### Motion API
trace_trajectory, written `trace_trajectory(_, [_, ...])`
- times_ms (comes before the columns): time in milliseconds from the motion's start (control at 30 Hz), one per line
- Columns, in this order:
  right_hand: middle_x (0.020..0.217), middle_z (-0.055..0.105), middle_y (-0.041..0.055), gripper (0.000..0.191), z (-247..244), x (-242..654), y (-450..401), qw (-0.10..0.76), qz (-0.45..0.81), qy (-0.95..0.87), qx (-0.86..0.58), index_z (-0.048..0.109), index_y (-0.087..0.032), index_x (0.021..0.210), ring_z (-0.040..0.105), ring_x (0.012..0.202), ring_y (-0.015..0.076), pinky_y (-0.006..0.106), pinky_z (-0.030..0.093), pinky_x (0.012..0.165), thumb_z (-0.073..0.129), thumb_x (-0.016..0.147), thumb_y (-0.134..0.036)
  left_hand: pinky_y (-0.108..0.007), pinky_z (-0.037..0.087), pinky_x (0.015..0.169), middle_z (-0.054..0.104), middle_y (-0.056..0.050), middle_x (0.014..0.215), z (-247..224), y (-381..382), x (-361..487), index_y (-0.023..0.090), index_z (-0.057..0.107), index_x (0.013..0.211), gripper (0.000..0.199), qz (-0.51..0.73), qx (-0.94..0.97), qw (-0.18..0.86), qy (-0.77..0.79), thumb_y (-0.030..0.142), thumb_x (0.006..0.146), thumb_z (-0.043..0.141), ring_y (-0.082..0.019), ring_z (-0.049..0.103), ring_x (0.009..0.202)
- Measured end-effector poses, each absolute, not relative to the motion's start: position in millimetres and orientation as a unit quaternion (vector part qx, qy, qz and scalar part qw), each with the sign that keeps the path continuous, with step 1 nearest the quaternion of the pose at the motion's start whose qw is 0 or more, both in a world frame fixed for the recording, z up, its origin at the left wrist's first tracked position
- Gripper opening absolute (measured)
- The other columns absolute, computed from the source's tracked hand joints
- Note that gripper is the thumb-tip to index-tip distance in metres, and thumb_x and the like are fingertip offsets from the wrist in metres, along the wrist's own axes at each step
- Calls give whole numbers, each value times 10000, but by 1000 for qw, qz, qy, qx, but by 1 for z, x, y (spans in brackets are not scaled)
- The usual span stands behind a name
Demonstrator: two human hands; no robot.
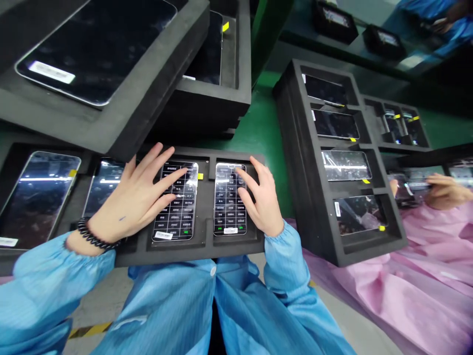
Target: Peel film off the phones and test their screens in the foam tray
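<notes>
Several phones lie face up in a black foam tray (pixel 162 256) in front of me. My left hand (pixel 138 197), fingers spread and holding nothing, is over a lit phone (pixel 181 214) with a grid of labels; a fingertip is at its upper right. My right hand (pixel 260 199) is open at the right side of another lit phone (pixel 229 212) with a similar grid, index fingertip near its top. Both lit phones carry a white label near the bottom. Left of them are a partly covered phone (pixel 103 180) and a dark-screened phone (pixel 40 197) with a yellow tab.
A foam tray (pixel 158 64) with a large phone (pixel 99 49) overhangs at the upper left, above another stack (pixel 218 106). Stacked trays (pixel 306 197) of phones stand right. Beyond them are a person's hand (pixel 449 190) and pink sleeves. Black boxes (pixel 334 22) lie at the back.
</notes>
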State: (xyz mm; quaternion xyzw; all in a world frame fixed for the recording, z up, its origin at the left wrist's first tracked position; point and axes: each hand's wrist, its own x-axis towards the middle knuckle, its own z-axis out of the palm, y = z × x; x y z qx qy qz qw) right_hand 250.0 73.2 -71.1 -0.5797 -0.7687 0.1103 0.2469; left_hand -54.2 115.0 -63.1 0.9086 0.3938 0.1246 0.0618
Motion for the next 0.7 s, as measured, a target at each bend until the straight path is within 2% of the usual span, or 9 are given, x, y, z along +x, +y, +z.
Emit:
trace_trajectory(133, [1653,354,75,375,-74,251,74,218,115,-775,-582,609,-304,1380,350,1519,298,606,296,1237,460,1038,-337,-712,127,1224,262,-181,1670,-67,112,-60,213,459,1452,432,146,897,76,410,249,1025,408,-377,152,1587])
trace_trajectory(300, [1673,324,61,346,-71,252,74,210,119,-780,-578,638,-314,1342,335,1529,321,633,274,1238,496,1027,-337,-688,151,1235,234,-132,1694,-65,111,-62,275,455,1472,458,150,889,84,425,267,1016,424,-380,171,1583])
trace_trajectory(533, [1674,315,67,348,-73,250,75,202,113,-783,-577,633,-308,1347,349,1520,335,631,268,1240,511,1021,-308,-701,80,1241,228,-131,1695,-70,113,-61,284,471,1456,429,92,897,75,427,311,1035,395,-347,111,1601])
trace_trajectory(600, [1670,322,69,369,-73,250,75,199,111,-781,-581,602,-318,1378,358,1514,335,624,277,1236,509,1021,-309,-696,77,1244,233,-129,1693,-70,113,-61,283,455,1468,439,92,894,82,430,334,1040,371,-350,133,1596])
trace_trajectory(700, [1657,335,84,493,-72,250,75,216,121,-767,-591,446,-343,1508,374,1502,330,599,327,1214,509,1019,-333,-655,144,1249,216,-146,1695,-68,112,-61,259,367,1532,500,115,876,93,458,354,1042,346,-357,169,1585])
